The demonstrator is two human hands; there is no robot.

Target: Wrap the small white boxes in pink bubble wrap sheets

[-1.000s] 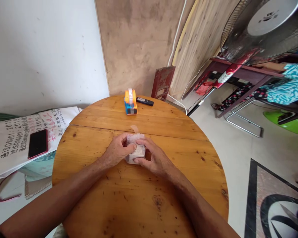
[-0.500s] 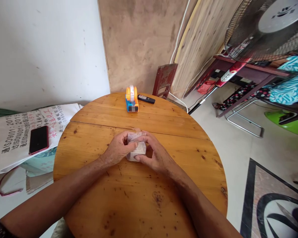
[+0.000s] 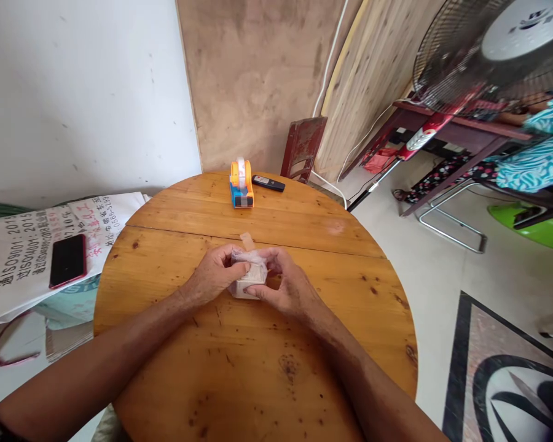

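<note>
A small white box (image 3: 247, 283), wrapped in thin clear plastic, is at the middle of the round wooden table (image 3: 239, 368). My left hand (image 3: 217, 273) grips its left side, thumb resting on top. From the right, my right hand (image 3: 288, 283) holds it, with the thumb at the near lower edge and the fingers at the far side. Bunched plastic film (image 3: 251, 255) lies over the far end of the box. A strip of clear tape (image 3: 247, 240) sticks up beyond it. My fingers hide parts of the box's sides.
Farther back on the table stand an orange and blue tape dispenser (image 3: 242, 184) and a black remote (image 3: 268, 183). A red-edged phone (image 3: 68, 261) lies on white printed sacks (image 3: 23, 245) at left. Behind are a wooden chair (image 3: 304, 147) and a standing fan (image 3: 493, 55); a person (image 3: 534, 166) sits at right.
The tape strip at the far end of the box now stands up more visibly, and the film there looks more bunched. Both hands keep hold of the box; the view has shifted slightly.
</note>
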